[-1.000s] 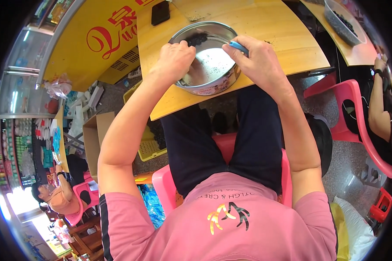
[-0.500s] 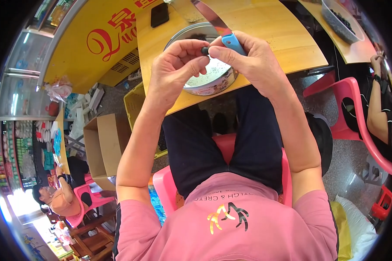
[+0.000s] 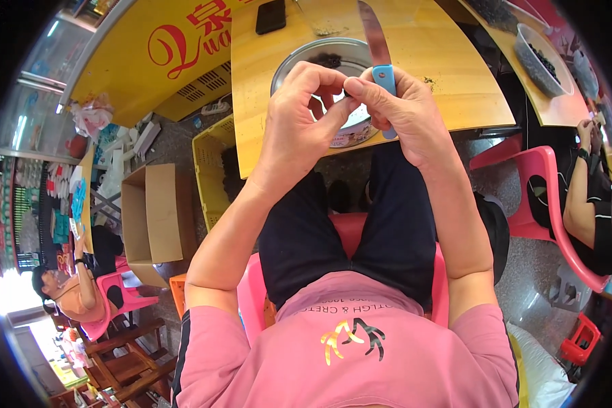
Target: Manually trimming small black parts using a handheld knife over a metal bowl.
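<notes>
Both left hand (image 3: 299,112) and right hand (image 3: 409,112) meet over a round tin (image 3: 353,137) on the table (image 3: 455,78) at twelve o'clock, probably so anything dropped lands inside: left fingers pinch a small dark piece (image 3: 347,94), mostly hidden; right fingers grip a blue-handled knife (image 3: 379,42), blade toward twelve, seemingly freeing the thumb.

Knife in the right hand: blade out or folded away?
Out: the blade extends beyond the blue handle in the right hand.
</notes>
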Demonstrator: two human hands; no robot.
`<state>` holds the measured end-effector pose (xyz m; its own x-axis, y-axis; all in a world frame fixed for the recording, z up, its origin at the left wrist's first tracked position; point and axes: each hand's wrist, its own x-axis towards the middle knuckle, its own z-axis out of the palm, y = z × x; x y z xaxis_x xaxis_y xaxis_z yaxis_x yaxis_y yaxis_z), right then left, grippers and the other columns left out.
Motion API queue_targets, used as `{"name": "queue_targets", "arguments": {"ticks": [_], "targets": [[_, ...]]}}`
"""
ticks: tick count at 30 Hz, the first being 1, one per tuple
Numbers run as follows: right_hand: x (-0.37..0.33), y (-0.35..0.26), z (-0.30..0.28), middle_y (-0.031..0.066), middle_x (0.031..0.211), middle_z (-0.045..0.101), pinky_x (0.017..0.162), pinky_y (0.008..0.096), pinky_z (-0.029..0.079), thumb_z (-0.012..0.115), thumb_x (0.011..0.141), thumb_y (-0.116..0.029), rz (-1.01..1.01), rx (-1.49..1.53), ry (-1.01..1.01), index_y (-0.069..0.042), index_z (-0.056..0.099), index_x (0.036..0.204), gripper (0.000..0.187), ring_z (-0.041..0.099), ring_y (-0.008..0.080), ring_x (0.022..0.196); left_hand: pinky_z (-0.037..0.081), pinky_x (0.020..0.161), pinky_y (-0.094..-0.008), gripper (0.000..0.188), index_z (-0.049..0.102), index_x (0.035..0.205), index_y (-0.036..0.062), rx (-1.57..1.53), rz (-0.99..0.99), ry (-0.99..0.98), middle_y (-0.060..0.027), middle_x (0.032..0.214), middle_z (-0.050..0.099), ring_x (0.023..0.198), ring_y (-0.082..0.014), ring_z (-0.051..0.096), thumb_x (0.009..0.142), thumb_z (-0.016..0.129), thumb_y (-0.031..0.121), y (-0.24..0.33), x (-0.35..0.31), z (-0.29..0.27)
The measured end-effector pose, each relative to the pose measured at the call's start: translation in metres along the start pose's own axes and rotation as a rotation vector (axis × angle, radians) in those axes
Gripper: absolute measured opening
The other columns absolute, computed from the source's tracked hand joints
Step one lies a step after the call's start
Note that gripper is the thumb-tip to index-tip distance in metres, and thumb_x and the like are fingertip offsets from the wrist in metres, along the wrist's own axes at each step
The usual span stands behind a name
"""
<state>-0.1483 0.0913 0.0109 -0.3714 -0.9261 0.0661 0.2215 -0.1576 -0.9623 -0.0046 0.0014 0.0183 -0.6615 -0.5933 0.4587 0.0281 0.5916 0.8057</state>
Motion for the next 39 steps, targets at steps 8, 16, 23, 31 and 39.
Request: {"name": "queue_targets", "arguments": {"ticks": [8,16,23,31,39], "targets": [[0.0,0.001,-0.002,-0.0073,0.063,0.05,0.05,0.0184,0.032,0.075,0.085,-0.028,0.062,0.132,-0.043,-0.01,0.064,0.089,0.022,0.041,0.0018,0.053,0.046,0.073,-0.0209,0.016,0.063,0.1,0.0014,-0.498,-0.179,0.057,0.0005,0.09,0.057,0.079,-0.007,0.054,0.087,0.071,0.008,-0.003,-0.011,0.011],[-0.001,0.0,-0.004,-0.0072,0.063,0.049,0.05,0.018,0.033,0.072,0.087,-0.028,0.012,0.093,-0.053,-0.008,0.064,0.097,0.023,0.043,0.0014,0.054,0.044,0.082,-0.0221,0.019,0.057,0.108,0.0019,-0.531,-0.111,0.114,-0.0008,0.101,0.05,0.088,-0.0075,0.052,0.091,0.065,0.006,-0.01,-0.019,0.027],[-0.004,-0.006,-0.003,-0.0068,0.064,0.048,0.05,0.0181,0.033,0.067,0.091,-0.026,0.07,0.202,-0.105,-0.008,0.064,0.1,0.02,0.042,0.0007,0.054,0.042,0.085,-0.0228,0.016,0.055,0.108,0.0025,-0.47,0.012,0.073,-0.0017,0.106,0.049,0.089,-0.0086,0.05,0.094,0.061,0.007,-0.014,-0.019,0.022],[-0.005,-0.009,-0.009,0.0075,0.086,0.066,0.061,0.0249,0.047,0.064,0.092,-0.016,-0.63,-0.794,-0.031,0.001,0.065,0.104,0.021,0.06,0.0138,0.067,0.044,0.071,-0.0211,0.018,0.054,0.109,0.0013,-0.554,-0.111,0.1,-0.0015,0.09,0.057,0.077,-0.0069,0.052,0.096,0.059,0.013,-0.011,-0.018,0.005],[-0.002,-0.005,-0.006,0.0085,0.084,0.065,0.052,0.026,0.046,0.07,0.083,-0.006,-0.77,-0.936,-0.016,-0.002,0.069,0.101,0.018,0.059,0.015,0.061,0.044,0.068,-0.0207,0.019,0.054,0.11,0.0003,-0.541,-0.062,0.113,-0.0024,0.085,0.058,0.073,-0.0072,0.052,0.096,0.06,0.012,-0.012,-0.018,0.001]]}}
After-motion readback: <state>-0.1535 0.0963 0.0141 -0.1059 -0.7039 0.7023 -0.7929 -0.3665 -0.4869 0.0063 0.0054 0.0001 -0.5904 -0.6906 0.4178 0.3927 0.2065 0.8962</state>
